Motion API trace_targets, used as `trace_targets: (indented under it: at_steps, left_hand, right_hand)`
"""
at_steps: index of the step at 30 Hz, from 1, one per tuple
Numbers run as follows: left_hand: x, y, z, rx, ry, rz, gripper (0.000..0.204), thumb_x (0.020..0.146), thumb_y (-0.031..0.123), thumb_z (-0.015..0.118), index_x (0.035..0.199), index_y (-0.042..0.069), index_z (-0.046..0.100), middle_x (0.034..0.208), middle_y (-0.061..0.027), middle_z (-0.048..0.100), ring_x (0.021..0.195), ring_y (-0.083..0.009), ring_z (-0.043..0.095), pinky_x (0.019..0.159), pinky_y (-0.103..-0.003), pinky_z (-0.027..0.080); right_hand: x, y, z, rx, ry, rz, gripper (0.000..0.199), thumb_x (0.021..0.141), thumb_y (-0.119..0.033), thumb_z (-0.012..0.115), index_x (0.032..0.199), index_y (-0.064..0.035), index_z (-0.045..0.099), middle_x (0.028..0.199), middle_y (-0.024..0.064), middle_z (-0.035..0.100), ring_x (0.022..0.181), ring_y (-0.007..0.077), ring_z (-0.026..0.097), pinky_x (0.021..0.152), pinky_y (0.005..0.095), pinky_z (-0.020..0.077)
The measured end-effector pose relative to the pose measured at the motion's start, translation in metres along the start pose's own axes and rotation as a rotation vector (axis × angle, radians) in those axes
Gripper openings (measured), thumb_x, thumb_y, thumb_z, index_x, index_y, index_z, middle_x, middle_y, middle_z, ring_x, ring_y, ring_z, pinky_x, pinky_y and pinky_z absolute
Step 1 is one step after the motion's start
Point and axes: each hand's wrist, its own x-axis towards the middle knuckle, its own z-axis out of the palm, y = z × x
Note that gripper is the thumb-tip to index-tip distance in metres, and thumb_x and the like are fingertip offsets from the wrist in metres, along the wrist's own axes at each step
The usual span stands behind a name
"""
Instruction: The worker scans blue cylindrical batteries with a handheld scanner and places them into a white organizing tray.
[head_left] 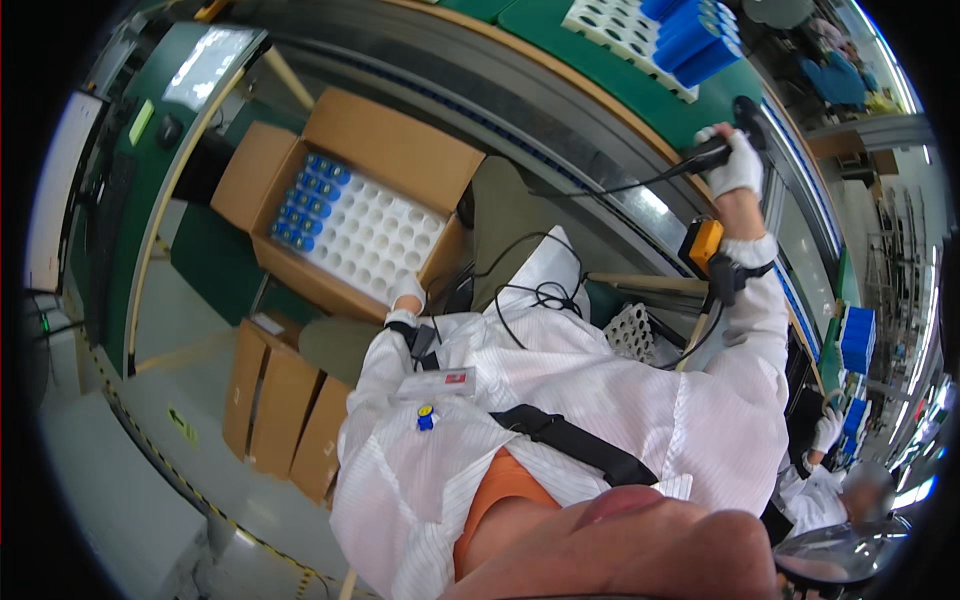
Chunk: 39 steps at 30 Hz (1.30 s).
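In my gloved right hand [738, 168], raised at the far right over the green bench, I grip a black handheld scanner [712, 154] with a dark cable trailing from it. My gloved left hand [405, 290] is closed over the near right corner of an open cardboard box [385, 130]; its fingertips are partly hidden. Inside that box lies a white tray [375, 228] with round holes. Several blue cylindrical cells [308, 203] fill its left part, and the other holes hold none.
On the green bench [560, 50] stand blue cylinders [695, 45] beside a white holed tray [615, 30]. Closed cartons [280, 405] stand at lower left. A keyboard [110, 200] and mouse [170, 127] lie on the left desk. Loose cable [550, 295] crosses my lap. A co-worker's gloved hand [828, 430] shows at right.
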Motion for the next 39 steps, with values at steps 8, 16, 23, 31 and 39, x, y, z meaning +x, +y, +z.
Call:
trace_targets:
  at_steps: [8, 16, 23, 31, 39]
  left_hand:
    - [-0.005, 0.004, -0.01, 0.01, 0.064, -0.178, 0.024, 0.085, 0.014, 0.058, 0.101, 0.007, 0.074, 0.112, -0.0199, 0.068, 0.102, -0.0374, 0.067, 0.084, -0.045, 0.054]
    - [-0.012, 0.011, -0.027, -0.152, 0.1, -0.271, 0.025, 0.086, 0.01, 0.055, 0.103, 0.003, 0.072, 0.111, -0.0195, 0.068, 0.098, -0.0373, 0.068, 0.078, -0.045, 0.055]
    - [-0.045, 0.017, -0.049, 0.011, 0.189, -0.04, 0.043, 0.074, 0.014, 0.074, 0.115, 0.004, 0.065, 0.115, -0.0206, 0.065, 0.103, -0.0382, 0.064, 0.086, -0.047, 0.052]
    - [-0.04, -0.048, -0.08, -0.088, 0.606, -0.87, 0.079, 0.079, 0.041, 0.071, 0.14, -0.001, 0.043, 0.141, -0.0209, 0.047, 0.138, -0.0375, 0.035, 0.112, -0.047, 0.031]
    - [-0.011, -0.087, -0.055, -0.592, 0.337, -0.929, 0.053, 0.082, 0.019, 0.061, 0.129, -0.003, 0.053, 0.129, -0.0281, 0.056, 0.119, -0.0422, 0.055, 0.099, -0.043, 0.048]
  right_hand:
    - [0.15, -0.005, -0.041, -0.305, 0.184, 0.05, 0.029, 0.089, -0.024, 0.072, 0.112, -0.0078, 0.065, 0.094, 0.0077, 0.07, 0.078, 0.0223, 0.067, 0.071, 0.0323, 0.0549]
    - [-0.099, 0.072, 0.109, -1.399, -0.834, -1.168, 0.05, 0.079, 0.003, 0.067, 0.128, -0.0058, 0.06, 0.138, 0.0139, 0.051, 0.131, 0.0317, 0.044, 0.108, 0.0402, 0.0362]
    - [-0.101, 0.306, 0.226, -1.934, -1.36, -0.757, 0.06, 0.079, -0.04, 0.07, 0.124, -0.0021, 0.059, 0.131, 0.0207, 0.054, 0.127, 0.0358, 0.047, 0.106, 0.044, 0.0389]
    - [-0.07, 0.463, 0.163, -1.939, -1.034, -0.22, 0.079, 0.074, -0.044, 0.072, 0.137, -0.0041, 0.047, 0.139, 0.02, 0.049, 0.129, 0.0365, 0.047, 0.105, 0.0507, 0.0403]
    - [-0.047, 0.521, 0.131, -1.743, -1.195, -0.126, 0.033, 0.083, -0.024, 0.061, 0.107, -0.0011, 0.066, 0.103, 0.0251, 0.068, 0.1, 0.0419, 0.064, 0.088, 0.0457, 0.0523]
